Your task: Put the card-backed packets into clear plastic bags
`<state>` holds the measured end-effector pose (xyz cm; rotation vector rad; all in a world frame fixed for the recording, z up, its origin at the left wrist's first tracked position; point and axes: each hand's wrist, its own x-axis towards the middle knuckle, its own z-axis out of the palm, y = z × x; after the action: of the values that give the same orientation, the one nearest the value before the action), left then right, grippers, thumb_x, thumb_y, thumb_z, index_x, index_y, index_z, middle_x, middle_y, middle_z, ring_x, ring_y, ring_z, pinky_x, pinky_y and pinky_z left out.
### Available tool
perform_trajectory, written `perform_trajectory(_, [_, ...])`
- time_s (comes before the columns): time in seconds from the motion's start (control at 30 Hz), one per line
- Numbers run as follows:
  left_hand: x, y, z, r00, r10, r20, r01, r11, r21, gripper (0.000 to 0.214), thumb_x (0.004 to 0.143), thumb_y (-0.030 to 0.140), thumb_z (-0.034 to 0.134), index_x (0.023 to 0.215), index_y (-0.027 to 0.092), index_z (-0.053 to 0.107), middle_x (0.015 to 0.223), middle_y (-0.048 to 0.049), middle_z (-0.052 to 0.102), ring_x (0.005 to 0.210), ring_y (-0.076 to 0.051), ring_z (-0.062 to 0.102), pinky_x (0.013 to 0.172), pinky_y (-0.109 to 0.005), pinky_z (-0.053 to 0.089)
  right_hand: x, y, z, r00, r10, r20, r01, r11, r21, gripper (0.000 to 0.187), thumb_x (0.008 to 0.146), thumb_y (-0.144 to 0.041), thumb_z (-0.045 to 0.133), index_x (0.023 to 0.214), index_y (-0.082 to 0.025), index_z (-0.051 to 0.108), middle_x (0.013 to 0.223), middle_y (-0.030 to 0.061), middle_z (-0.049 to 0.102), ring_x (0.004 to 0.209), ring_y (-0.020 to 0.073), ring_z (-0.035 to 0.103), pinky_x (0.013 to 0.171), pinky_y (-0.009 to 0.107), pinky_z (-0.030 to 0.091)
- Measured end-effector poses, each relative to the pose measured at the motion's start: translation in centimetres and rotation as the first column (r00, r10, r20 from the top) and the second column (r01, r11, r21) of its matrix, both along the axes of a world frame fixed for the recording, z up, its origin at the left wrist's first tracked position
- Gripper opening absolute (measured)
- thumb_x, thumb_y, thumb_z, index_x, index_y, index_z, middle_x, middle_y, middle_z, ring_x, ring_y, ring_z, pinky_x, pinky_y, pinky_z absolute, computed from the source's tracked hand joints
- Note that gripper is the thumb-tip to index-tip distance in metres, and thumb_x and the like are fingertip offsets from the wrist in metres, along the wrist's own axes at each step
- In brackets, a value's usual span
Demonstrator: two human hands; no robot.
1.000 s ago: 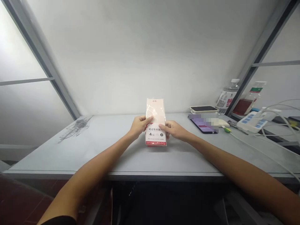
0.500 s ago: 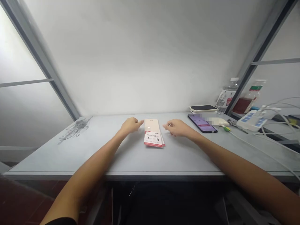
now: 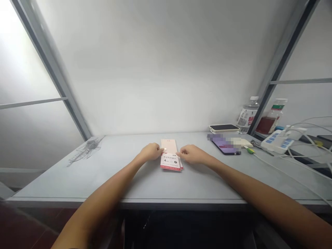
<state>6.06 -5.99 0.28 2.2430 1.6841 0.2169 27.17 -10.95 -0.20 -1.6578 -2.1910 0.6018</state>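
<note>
The flat packet is lying on the desk near the middle of its width, directly between the two hands, with its long axis running straight away from the person. Its upper part is pale pink, and its lower end is carrying a white label with a red edge and printing too small to read in full.

The left hand is reaching in from the left, back upward and fingers drawn narrowly together, with its fingertips meeting the packet's left long side. The right hand is mirroring that pose from the right, with its fingertips at the right long side. Neither hand is clearly nearer. The left forearm and right forearm are angling inward over the desk. Whether the hands are gripping or only touching cannot be confirmed from this view.

Further right, a partly blurred phone is lying on the desk, with a power strip beside it.
</note>
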Motion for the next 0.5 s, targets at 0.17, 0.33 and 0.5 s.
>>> perform_trajectory(0.17, [0.06, -0.61, 0.61, 0.999, -0.005, 0.033, 0.005, 1.000, -0.012, 0.039, 0.078, 0.054, 0.040, 0.073, 0.019, 0.056, 0.071, -0.0058, 0.065, 0.061, -0.017, 0.057, 0.051, -0.026, 0.037, -0.17, -0.56, 0.79, 1.000, -0.002, 0.010, 0.002, 1.000, -0.008, 0.035, 0.082, -0.047, 0.042, 0.061, -0.019, 0.047, 0.055, 0.0010, 0.057, 0.050, 0.0125, 0.049, 0.047, 0.024, 0.030])
perform_trajectory(0.33, [0.36, -0.97, 0.52, 0.998, -0.031, 0.054, 0.032, 0.999, -0.021, 0.043, 0.074, 0.060, 0.044, 0.067, 0.019, 0.053, 0.071, -0.0053, 0.063, 0.057, -0.016, 0.054, 0.049, -0.026, 0.034, 0.07, -0.46, 0.61, 1.000, 0.019, 0.014, -0.019, 1.000, -0.002, 0.034, 0.082, -0.046, 0.043, 0.062, -0.019, 0.048, 0.059, 0.0013, 0.058, 0.051, 0.0122, 0.049, 0.047, 0.024, 0.030])
perform_trajectory(0.5, [0.69, -0.71, 0.10, 0.981, -0.074, 0.178, 0.072, 0.997, 0.021, 0.037, 0.076, 0.052, 0.045, 0.063, 0.018, 0.049, 0.066, -0.0037, 0.060, 0.054, -0.014, 0.050, 0.047, -0.026, 0.032, 0.37, -0.26, 0.41, 0.999, 0.036, -0.004, -0.036, 0.998, -0.045, 0.035, 0.083, -0.046, 0.043, 0.061, -0.018, 0.047, 0.053, 0.0007, 0.056, 0.048, 0.0117, 0.047, 0.046, 0.024, 0.030])
